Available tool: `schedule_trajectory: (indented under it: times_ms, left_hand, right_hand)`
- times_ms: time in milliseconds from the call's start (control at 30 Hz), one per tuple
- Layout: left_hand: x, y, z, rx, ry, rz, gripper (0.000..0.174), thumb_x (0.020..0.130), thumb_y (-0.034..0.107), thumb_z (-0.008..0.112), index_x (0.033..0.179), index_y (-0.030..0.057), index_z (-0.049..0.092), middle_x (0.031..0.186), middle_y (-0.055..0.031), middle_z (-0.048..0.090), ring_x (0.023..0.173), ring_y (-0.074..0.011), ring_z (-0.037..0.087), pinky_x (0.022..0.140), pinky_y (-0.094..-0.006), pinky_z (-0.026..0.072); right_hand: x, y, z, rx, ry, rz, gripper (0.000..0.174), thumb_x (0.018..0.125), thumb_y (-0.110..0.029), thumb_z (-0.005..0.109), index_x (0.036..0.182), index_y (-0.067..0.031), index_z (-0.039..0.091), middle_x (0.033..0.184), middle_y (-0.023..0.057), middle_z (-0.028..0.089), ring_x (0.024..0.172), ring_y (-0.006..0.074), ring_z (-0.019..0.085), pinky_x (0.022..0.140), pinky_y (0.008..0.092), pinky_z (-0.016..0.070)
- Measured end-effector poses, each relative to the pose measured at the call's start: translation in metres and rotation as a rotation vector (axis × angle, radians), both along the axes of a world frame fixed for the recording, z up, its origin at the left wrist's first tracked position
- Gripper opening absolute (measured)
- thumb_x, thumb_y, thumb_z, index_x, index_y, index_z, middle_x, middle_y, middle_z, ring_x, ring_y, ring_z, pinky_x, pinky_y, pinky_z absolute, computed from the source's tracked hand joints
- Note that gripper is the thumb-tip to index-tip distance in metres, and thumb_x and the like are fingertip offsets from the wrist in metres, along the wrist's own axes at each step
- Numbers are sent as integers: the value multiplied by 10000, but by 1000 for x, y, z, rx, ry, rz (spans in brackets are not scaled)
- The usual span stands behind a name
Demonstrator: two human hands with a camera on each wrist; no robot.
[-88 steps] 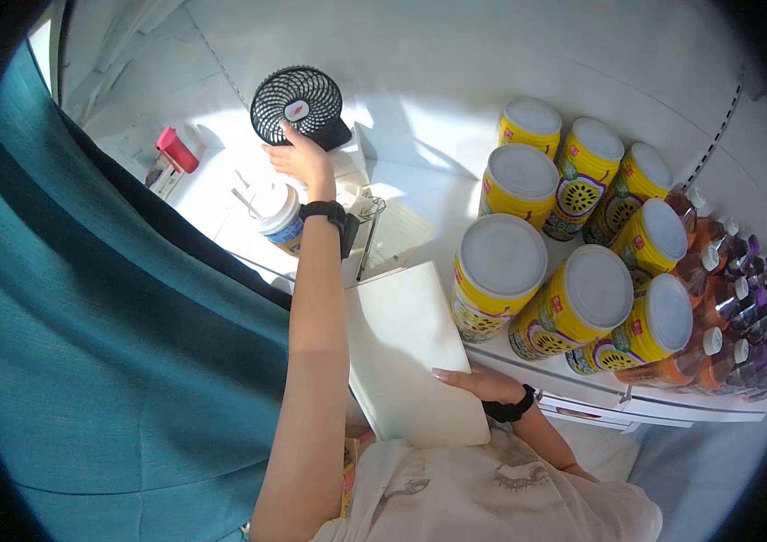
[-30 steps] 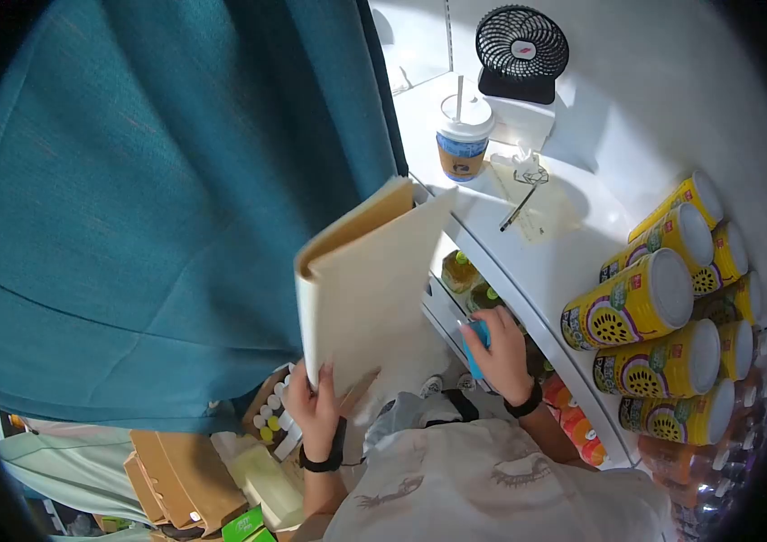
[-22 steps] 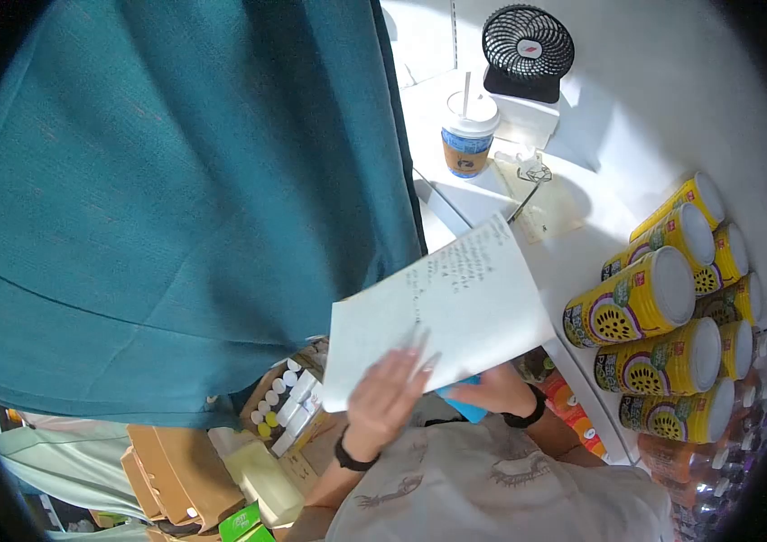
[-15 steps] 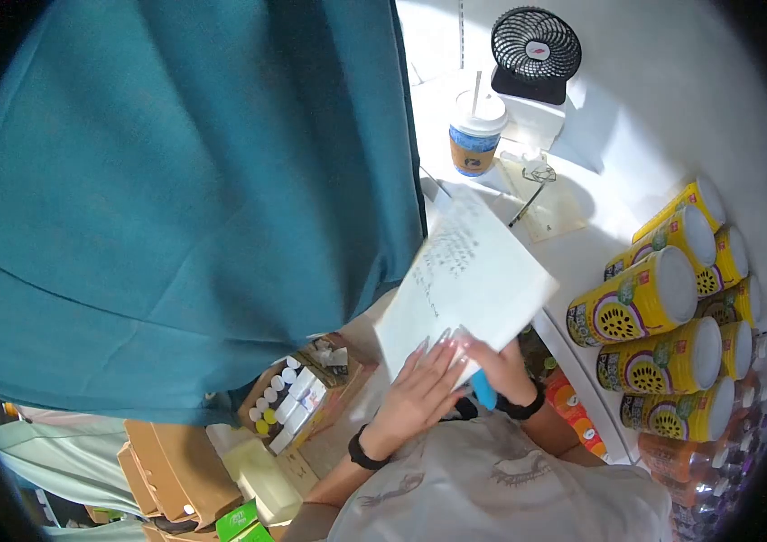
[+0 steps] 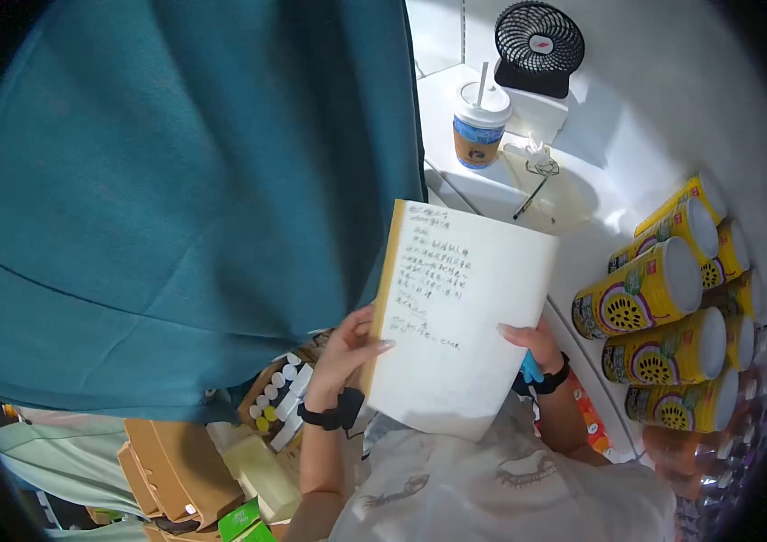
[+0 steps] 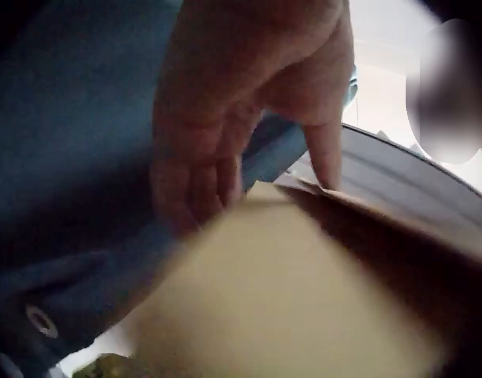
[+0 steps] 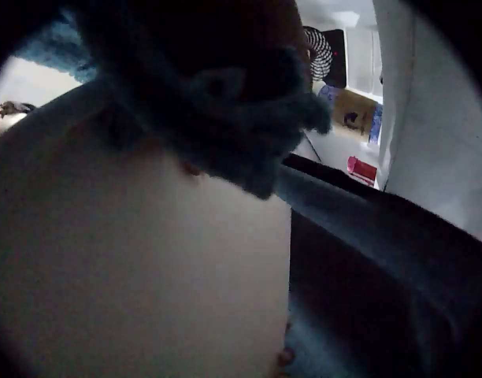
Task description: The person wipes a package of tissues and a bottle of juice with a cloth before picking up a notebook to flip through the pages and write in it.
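Note:
A notebook [image 5: 464, 379] with handwriting on its upper page faces up in front of the person's chest in the head view. My left hand [image 5: 341, 358] grips its left edge, thumb on the page and fingers behind. In the left wrist view the fingers [image 6: 198, 185] and thumb hold the edge of the notebook [image 6: 280, 283]. My right hand [image 5: 537, 341] grips the right edge with its thumb on the page. A blue fuzzy cloth [image 5: 530, 366] is tucked in that same hand below the notebook. In the right wrist view this cloth [image 7: 284, 118] hides most of the hand.
On the white shelf stand a lidded paper cup [image 5: 478, 135] with a straw, a black fan [image 5: 539, 45] and a pen [image 5: 532, 197]. Yellow canisters [image 5: 641, 289] line the right side. A teal curtain [image 5: 185, 199] hangs at left, above a brown box [image 5: 176, 470].
The notebook has been opened to a written page and turned upright toward the person. My left hand went from across the page to its left edge; my right hand holds the right edge.

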State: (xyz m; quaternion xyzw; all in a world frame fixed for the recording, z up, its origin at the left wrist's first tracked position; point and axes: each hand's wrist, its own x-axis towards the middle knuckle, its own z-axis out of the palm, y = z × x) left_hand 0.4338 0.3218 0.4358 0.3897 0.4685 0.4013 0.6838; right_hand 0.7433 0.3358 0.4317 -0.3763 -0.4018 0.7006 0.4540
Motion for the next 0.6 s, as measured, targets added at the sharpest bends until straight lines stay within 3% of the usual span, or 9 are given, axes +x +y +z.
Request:
schedule_trajectory:
  times_ms: [100,300,400,500,600]
  left_hand:
    - [-12,-5,-21,-67,-212,-32,489,800,-19,645,1257,-2,472,1160,-74,597,1040,-148,569,921,-287,444]
    - [-7,-19,-18,-57,-338,114,470,790,-22,651,1239,-8,511,1119,-70,629,1005,-153,599,895,-285,463]
    - [-19,-30,-19,-119,-267,13,406,772,-29,668,1168,-11,579,1098,-67,646,988,-156,612,890,-285,467]
    - [-15,-38,-5,-145,-108,68,351,751,-29,689,1096,-8,630,1076,-69,660,981,-160,618,882,-290,472]
    - [-17,-43,-17,-68,-181,191,428,730,-13,678,1145,-32,573,1062,-109,650,945,-191,630,845,-317,497]
  right_hand:
    - [-7,1,17,-48,44,-46,451,786,-38,643,1210,32,506,1095,82,594,998,154,552,850,279,438]
    - [-15,7,20,81,-69,-37,441,809,-60,649,1211,35,492,1106,100,587,1002,157,550,858,282,440]
    - [-15,9,22,148,-214,65,448,836,-100,642,1225,44,473,1118,102,582,1016,154,543,864,283,440]
    - [-31,9,28,335,-275,9,479,858,-145,640,1249,46,442,1082,122,604,963,162,571,839,273,454]
    - [-36,10,20,472,-550,-101,586,848,-184,661,1313,44,386,907,147,637,786,184,620,707,276,484]
